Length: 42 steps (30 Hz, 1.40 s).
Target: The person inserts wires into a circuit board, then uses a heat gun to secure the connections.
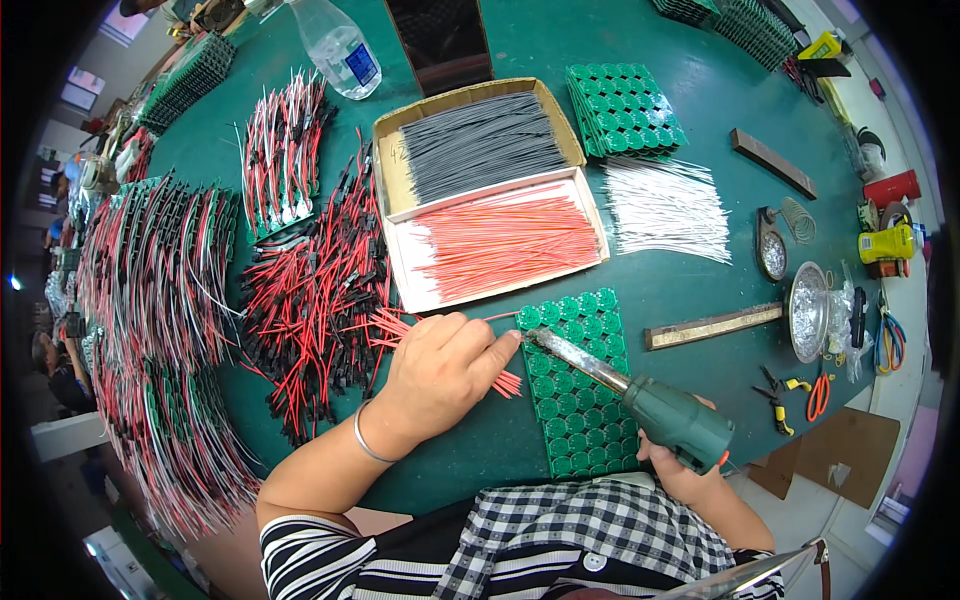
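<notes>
My left hand is closed round a small bunch of red wires, whose ends stick out on both sides of the fist. Its thumb and forefinger pinch close to the top left corner of a green circuit board panel with rows of round boards. One red wire reaches that corner. My right hand grips a green soldering gun from below. The gun's metal tip points left and meets the panel's top left corner, near my left fingertips. Whether the tip touches a wire is too small to tell.
A box of black wires and a tray of red wires lie ahead. White wires and stacked panels sit right of them. Wired boards fill the left. Rightward are a metal dish, cutters and a bar.
</notes>
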Motion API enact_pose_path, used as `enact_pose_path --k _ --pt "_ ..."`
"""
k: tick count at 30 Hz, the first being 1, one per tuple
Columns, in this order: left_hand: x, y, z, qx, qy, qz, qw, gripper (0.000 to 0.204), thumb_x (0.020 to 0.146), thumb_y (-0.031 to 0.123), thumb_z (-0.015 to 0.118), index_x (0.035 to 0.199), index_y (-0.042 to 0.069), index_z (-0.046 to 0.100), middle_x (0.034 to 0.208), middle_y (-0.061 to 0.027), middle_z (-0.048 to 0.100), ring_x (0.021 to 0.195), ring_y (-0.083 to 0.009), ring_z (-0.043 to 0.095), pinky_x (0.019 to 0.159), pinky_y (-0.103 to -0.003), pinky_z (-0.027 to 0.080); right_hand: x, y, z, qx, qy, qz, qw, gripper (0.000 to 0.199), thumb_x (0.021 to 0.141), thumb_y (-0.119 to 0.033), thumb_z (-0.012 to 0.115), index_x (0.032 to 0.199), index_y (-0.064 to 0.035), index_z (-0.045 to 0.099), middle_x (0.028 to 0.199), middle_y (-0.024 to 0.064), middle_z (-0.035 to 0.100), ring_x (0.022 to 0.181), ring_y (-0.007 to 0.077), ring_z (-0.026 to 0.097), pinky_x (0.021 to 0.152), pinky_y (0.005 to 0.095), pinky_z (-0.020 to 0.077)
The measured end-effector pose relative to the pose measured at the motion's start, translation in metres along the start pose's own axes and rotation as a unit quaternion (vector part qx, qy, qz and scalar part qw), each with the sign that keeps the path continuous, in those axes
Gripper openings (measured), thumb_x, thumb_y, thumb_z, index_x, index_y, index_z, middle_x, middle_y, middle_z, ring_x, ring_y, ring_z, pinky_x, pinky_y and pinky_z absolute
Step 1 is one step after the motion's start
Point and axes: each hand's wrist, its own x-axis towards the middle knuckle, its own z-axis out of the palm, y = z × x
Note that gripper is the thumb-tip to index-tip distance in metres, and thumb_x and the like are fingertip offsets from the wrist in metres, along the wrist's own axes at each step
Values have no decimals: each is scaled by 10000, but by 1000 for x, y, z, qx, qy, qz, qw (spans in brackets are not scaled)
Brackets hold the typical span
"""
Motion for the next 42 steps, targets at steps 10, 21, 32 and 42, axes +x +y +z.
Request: enact_pose_path --k 10,21,32,42 --pt "0 1 0 -1 0 -5 1000 245 701 108 640 937 85 701 725 -1 528 643 -173 510 564 -314 400 2 -14 1 171 85 59 980 201 819 -84 622 1009 -19 641 887 89 660 607 171 633 767 366 482" --pt "-4 11 -9 24 19 26 999 254 702 152 633 942 101 697 754 9 497 692 -165 479 592 -297 395 -9 -12 -10 99 34 37 994 121 783 -80 633 897 -48 654 717 43 652 653 176 639 759 346 475" --pt "-12 13 0 13 -4 12 1000 273 708 152 623 967 97 687 744 2 477 674 -165 473 580 -300 397 -24 -4 -2 145 18 128 981 257 770 -159 674 986 -23 647 996 129 639 905 322 595 822 410 458" --pt "-12 14 0 14 -7 11 1000 253 714 154 629 953 100 690 738 2 470 673 -162 474 573 -297 393 -25 5 -3 31 -18 48 998 405 872 -220 643 1156 28 496 910 99 620 660 143 611 647 287 509"
